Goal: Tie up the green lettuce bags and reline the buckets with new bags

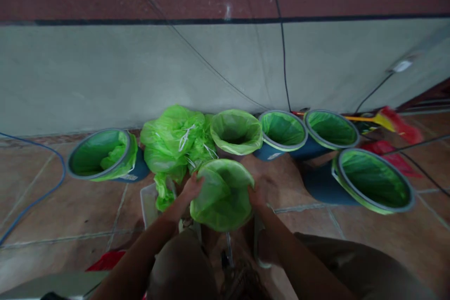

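Between my knees is a green plastic bin liner [225,218], its round mouth spread wide toward me. My left hand [190,188] is closed on the left side of its rim. On the opposite side, my right hand [258,197] grips the rim, with some fingers hidden behind the plastic. Whether a bin stands under this liner I cannot tell. Just beyond it is another round container covered by a green liner [236,150]. A heap of knotted green bags [172,138] lies beyond my left hand, with white drawstrings showing.
Blue-grey lined bins stand along the wall: one at left [131,166], others at right [274,153], [298,152] and a tilted one [325,185]. A white tub [149,204] sits by my left forearm. A blue hose [52,190], red dustpan [393,157] and yellow-handled tool [385,121] lie around.
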A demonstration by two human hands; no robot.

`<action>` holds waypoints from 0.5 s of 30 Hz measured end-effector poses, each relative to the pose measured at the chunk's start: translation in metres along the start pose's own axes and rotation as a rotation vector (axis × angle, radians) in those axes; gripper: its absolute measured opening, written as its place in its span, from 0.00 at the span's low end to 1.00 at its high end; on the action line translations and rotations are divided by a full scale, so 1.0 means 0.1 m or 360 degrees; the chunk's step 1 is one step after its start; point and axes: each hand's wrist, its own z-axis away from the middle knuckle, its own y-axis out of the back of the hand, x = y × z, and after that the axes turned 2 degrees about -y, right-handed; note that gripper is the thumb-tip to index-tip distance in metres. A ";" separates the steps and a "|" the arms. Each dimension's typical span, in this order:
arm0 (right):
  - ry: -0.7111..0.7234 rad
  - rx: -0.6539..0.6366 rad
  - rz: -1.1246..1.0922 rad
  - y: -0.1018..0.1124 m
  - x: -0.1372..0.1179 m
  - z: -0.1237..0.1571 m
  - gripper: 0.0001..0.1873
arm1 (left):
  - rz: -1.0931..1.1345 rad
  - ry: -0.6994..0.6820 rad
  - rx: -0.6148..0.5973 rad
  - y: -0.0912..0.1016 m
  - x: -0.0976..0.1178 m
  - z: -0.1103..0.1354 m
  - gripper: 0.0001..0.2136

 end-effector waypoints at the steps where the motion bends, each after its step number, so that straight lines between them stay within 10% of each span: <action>1: -0.0017 -0.0020 0.0030 0.02 0.03 -0.01 0.18 | -0.0086 -0.0014 -0.0007 -0.05 0.02 -0.02 0.20; 8: 0.0259 0.0188 0.0349 0.18 -0.21 0.15 0.29 | -0.0455 -0.0111 0.0003 -0.13 -0.02 0.00 0.30; 11: 0.0679 -0.0115 0.0367 -0.12 -0.62 0.18 0.26 | -0.0563 -0.0144 -0.0028 -0.14 -0.03 0.02 0.31; 15: 0.0436 -0.0405 0.0203 -0.54 -0.98 0.19 0.26 | -0.0582 -0.0099 -0.0054 -0.17 -0.02 0.05 0.32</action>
